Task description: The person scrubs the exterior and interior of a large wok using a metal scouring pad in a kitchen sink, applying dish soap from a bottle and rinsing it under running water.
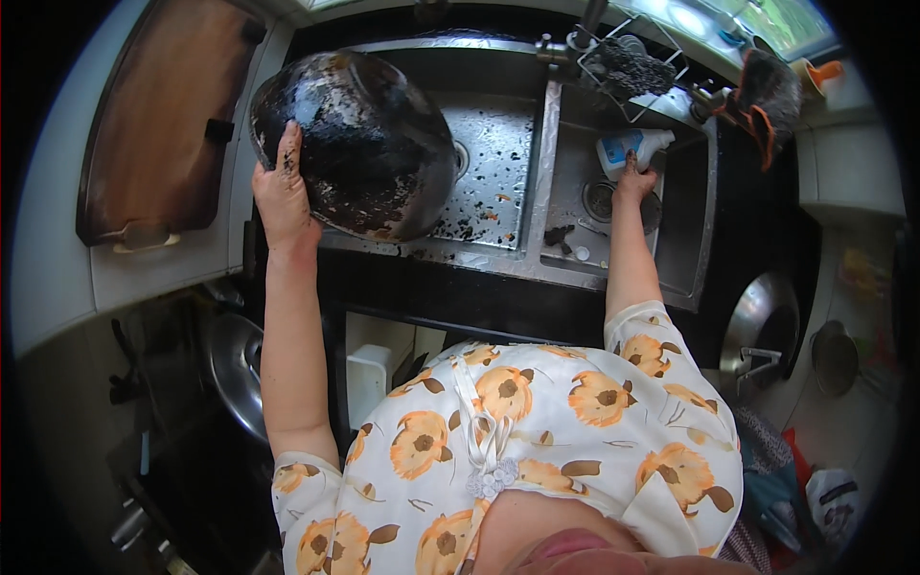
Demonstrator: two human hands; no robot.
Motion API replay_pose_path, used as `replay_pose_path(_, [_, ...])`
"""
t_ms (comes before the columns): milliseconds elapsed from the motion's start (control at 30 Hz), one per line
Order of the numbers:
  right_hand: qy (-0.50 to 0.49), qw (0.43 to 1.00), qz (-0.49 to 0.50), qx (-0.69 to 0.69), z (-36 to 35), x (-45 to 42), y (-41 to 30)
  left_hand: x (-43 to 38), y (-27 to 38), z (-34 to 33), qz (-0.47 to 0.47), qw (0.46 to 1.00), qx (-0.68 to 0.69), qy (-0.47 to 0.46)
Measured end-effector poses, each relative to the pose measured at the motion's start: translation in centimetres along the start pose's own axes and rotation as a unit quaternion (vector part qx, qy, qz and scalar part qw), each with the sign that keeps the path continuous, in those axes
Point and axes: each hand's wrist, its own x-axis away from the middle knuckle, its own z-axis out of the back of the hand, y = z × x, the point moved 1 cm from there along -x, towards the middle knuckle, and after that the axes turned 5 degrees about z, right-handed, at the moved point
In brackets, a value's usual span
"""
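My left hand (282,190) grips the rim of a blackened wok (366,144), its sooty underside towards me, over the left sink basin (496,136). Dark smears mark the thumb. Black flakes and a few orange scraps lie on that basin's floor. In the smaller right basin (679,237), my right hand (635,181) holds a white plastic bottle (619,152) with a blue label, tilted on its side. Below the bottle is the drain strainer (598,200). Dark debris (558,236) and a small white cap (581,254) rest near it.
A faucet (564,52) stands behind the divider, beside a wire rack (632,68) holding a steel scouring pad. A dark cloth (769,100) hangs at the right. A wooden cutting board (165,122) lies on the left counter; a metal lid (760,327) stands at the right.
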Motion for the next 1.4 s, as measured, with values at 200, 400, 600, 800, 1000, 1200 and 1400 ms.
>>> replay_pose_path(200, [-0.048,0.980,-0.027,0.193,-1.9,3.5,1.8,1.2,0.0,0.6,0.001,0.998,-0.023,0.058])
replay_pose_path(400, [-0.188,0.937,0.107,0.273,-1.9,0.5,7.6,0.1,0.2,-0.4,0.025,0.999,-0.006,0.034])
replay_pose_path(600, [-0.177,0.945,-0.175,0.214,-5.8,0.5,9.9,0.6,0.3,0.2,0.031,0.997,-0.020,0.062])
replay_pose_path(800, [-0.076,0.890,-0.443,-0.070,-9.7,4.7,4.0,1.6,0.2,1.6,0.022,0.995,-0.030,0.091])
replay_pose_path(1000, [-0.089,0.917,-0.376,-0.095,-8.2,4.5,0.2,1.6,0.4,0.9,0.038,0.996,-0.038,0.076])
replay_pose_path(1200, [-0.159,0.964,-0.034,0.210,-3.9,1.4,-2.6,0.7,-0.2,1.7,0.027,0.997,-0.024,0.069])
replay_pose_path(1400, [-0.215,0.909,0.135,0.329,-0.4,-0.9,-1.0,0.0,0.0,1.1,0.012,0.995,-0.029,0.099])
